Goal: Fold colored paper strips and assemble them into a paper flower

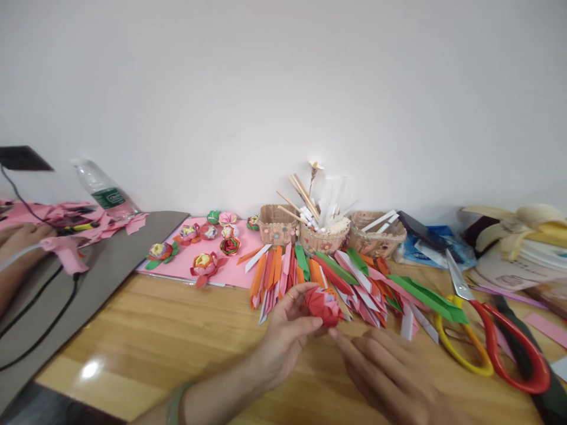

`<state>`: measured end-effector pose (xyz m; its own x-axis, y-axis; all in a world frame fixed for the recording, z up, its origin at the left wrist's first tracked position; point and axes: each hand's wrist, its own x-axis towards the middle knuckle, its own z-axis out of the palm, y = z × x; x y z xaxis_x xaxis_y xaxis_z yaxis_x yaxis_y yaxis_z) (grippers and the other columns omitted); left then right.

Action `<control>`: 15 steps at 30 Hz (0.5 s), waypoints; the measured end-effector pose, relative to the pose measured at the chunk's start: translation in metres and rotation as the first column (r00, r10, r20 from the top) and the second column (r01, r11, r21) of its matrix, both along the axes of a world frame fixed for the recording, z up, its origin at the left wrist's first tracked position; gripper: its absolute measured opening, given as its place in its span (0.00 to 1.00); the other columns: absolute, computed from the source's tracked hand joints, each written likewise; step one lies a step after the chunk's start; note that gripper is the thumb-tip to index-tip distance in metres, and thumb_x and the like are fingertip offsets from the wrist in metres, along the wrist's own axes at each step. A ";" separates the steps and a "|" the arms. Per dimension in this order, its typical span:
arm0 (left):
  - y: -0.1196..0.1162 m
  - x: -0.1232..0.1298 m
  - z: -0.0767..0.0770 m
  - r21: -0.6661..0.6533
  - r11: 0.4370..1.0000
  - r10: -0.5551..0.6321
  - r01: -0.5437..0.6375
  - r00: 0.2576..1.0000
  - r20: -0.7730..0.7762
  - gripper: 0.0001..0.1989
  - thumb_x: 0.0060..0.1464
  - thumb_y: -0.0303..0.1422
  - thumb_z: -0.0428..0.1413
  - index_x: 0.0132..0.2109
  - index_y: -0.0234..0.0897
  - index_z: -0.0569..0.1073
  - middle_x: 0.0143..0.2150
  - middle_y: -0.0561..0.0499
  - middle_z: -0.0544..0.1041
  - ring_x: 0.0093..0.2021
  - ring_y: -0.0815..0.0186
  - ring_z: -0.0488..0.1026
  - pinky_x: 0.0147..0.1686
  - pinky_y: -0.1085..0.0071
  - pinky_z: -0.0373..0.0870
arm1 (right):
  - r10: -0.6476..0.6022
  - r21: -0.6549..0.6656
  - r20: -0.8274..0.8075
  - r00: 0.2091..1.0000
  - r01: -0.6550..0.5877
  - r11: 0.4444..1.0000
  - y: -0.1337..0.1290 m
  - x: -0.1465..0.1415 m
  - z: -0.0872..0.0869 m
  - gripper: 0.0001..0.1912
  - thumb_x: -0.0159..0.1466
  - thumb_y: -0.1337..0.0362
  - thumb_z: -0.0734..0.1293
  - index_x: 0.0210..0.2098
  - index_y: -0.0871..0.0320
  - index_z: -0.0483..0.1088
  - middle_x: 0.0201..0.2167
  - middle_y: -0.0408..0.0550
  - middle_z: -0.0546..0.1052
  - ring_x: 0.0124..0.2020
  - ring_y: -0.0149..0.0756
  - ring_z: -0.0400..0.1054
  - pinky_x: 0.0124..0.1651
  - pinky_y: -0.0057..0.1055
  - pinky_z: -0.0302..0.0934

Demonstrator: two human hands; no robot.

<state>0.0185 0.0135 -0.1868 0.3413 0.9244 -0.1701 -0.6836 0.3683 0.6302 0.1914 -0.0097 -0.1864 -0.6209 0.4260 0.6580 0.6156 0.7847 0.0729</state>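
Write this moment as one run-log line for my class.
left hand: holding red-and-pink paper flower | right hand: fingertips by flower's lower edge, contact unclear | beyond: folded paper strips | right side: scissors

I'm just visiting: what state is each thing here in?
Red-pink paper flower, held in the left hand
Right hand, fingertips near the flower; contact unclear
Folded paper strips, heaped loosely
Other paper flowers, assembled, lying on pink paper
Middle basket, filled with sticks
Scissors, lying unheld
Bottle, tilted
Pink glue gun, cord attached
Banana, apparently peeled open
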 end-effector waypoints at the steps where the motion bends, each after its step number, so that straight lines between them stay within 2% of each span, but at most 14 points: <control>1: 0.000 -0.001 0.000 -0.002 1.000 -0.003 0.003 1.000 0.011 0.20 0.39 0.21 0.63 0.43 0.39 0.74 0.40 0.51 0.75 0.39 0.68 0.73 0.40 0.71 0.69 | 0.054 -0.003 0.007 0.999 -0.054 0.999 0.000 0.000 0.000 0.16 0.63 0.74 0.60 0.50 0.65 0.66 0.20 0.42 0.72 0.20 0.30 0.65 0.22 0.28 0.59; 4: 0.002 -0.003 0.000 -0.007 1.000 -0.028 0.028 0.997 0.071 0.21 0.42 0.20 0.60 0.46 0.38 0.73 0.40 0.51 0.76 0.39 0.69 0.73 0.42 0.71 0.69 | 0.114 -0.002 -0.032 0.993 -0.114 0.993 -0.001 0.001 0.001 0.15 0.61 0.75 0.61 0.48 0.67 0.67 0.20 0.43 0.73 0.20 0.31 0.66 0.21 0.28 0.58; 9: 0.002 -0.005 -0.001 0.013 0.990 -0.142 0.141 0.985 0.097 0.23 0.47 0.22 0.57 0.52 0.38 0.69 0.39 0.48 0.77 0.37 0.66 0.76 0.36 0.74 0.71 | 0.007 -0.025 -0.196 0.981 -0.012 1.000 -0.001 -0.001 0.011 0.15 0.64 0.73 0.58 0.47 0.58 0.68 0.22 0.45 0.75 0.22 0.31 0.69 0.23 0.26 0.62; 12: 0.002 -0.005 -0.004 0.010 0.979 -0.204 0.204 0.977 0.056 0.26 0.48 0.25 0.57 0.56 0.41 0.65 0.41 0.47 0.77 0.34 0.65 0.77 0.28 0.75 0.72 | -0.093 -0.175 -0.320 0.943 0.038 0.984 0.001 -0.002 0.016 0.14 0.63 0.73 0.59 0.46 0.55 0.68 0.28 0.46 0.76 0.27 0.31 0.71 0.27 0.24 0.65; 15: 0.001 -0.005 -0.006 0.012 0.979 -0.202 0.202 0.979 0.005 0.27 0.47 0.27 0.59 0.56 0.44 0.65 0.45 0.47 0.74 0.35 0.63 0.77 0.24 0.76 0.73 | -0.201 -0.378 -0.477 0.856 0.006 0.926 0.005 -0.003 0.018 0.11 0.62 0.71 0.61 0.42 0.53 0.68 0.28 0.45 0.75 0.27 0.31 0.70 0.27 0.23 0.66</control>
